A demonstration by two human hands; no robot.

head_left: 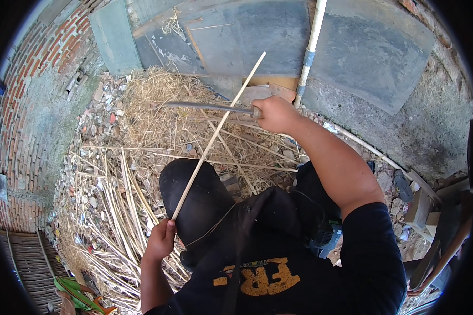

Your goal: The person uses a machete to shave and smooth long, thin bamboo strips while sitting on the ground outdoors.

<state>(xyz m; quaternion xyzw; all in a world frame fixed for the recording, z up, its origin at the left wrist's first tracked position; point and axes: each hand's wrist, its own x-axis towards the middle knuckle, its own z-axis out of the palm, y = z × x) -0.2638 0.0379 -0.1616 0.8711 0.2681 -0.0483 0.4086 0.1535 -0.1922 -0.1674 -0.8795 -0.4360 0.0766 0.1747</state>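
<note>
Ground: heap of dry pale straw and split cane strips on rubble, between red brick wall and grey slabs. Left hand grips thin pale cane strip's lower end above the knee; right hand clenches long grey metal blade across it

Blade's handle hidden inside the right hand's grip, stick's lower end behind the left hand.

Single head-worn fisheye view, looking steeply down over the wearer's chest and knee. Close on the hands, ground of straw just beyond. Brick wall bends along left rim; no second view.
</note>
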